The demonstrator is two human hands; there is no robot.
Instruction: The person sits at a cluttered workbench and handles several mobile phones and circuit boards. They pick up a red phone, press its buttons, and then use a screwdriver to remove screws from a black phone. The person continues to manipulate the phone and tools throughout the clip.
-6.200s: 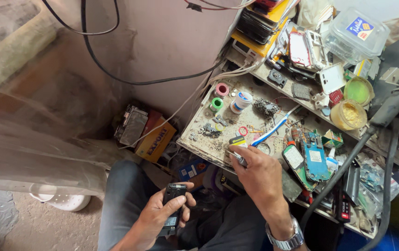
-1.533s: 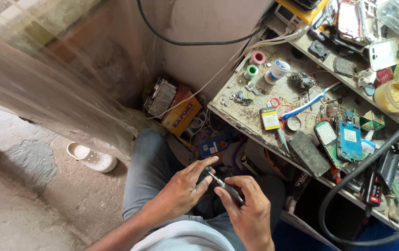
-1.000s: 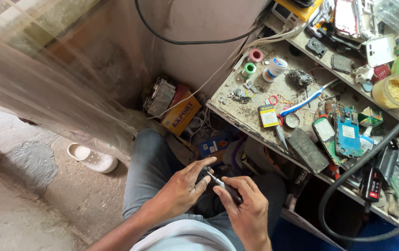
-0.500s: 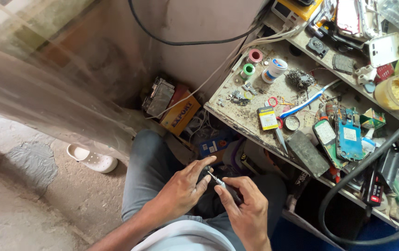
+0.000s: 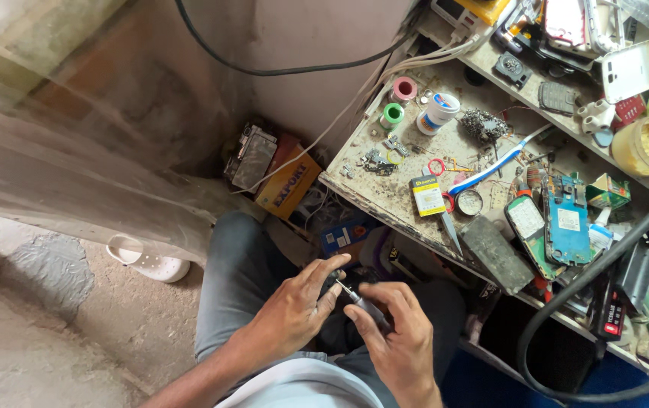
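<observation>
Fingers of right hand (image 5: 396, 340) pinch screwdriver (image 5: 362, 302) (tightly).

small dark phone (image 5: 332, 285) – over the lap, below bench edge, mostly covered by left hand (image 5: 294, 313), only a bit of black body visible. screwdriver (image 5: 360, 302) – thin metal shaft, dark handle, pinched in right hand (image 5: 392, 340), tilted, tip up-left touching the phone.

The cluttered workbench (image 5: 385, 198) edge stood just beyond both hands, while bare floor (image 5: 75, 325) lay open at the left.
</observation>
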